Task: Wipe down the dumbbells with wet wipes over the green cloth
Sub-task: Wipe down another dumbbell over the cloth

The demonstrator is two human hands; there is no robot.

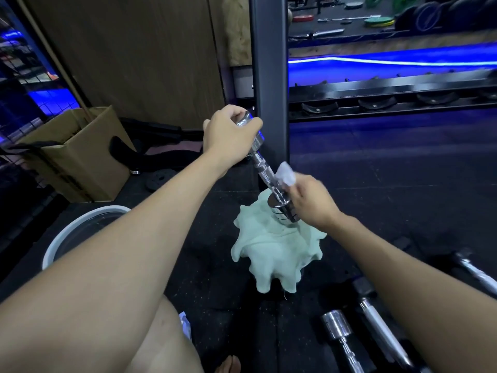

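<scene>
A chrome dumbbell (262, 165) stands tilted, its lower head resting on the crumpled pale green cloth (277, 251) on the dark rubber floor. My left hand (228, 133) grips the upper head. My right hand (312, 200) pinches a white wet wipe (286, 175) against the knurled handle, just above the lower head. The wipe looks blurred.
More chrome dumbbells (338, 329) and bars (382, 329) lie on the floor at the lower right. A white bucket (80, 227) sits at the left, a cardboard box (78, 154) behind it. A black rack post (269, 76) rises just behind the dumbbell. A wipe packet (185, 324) lies by my leg.
</scene>
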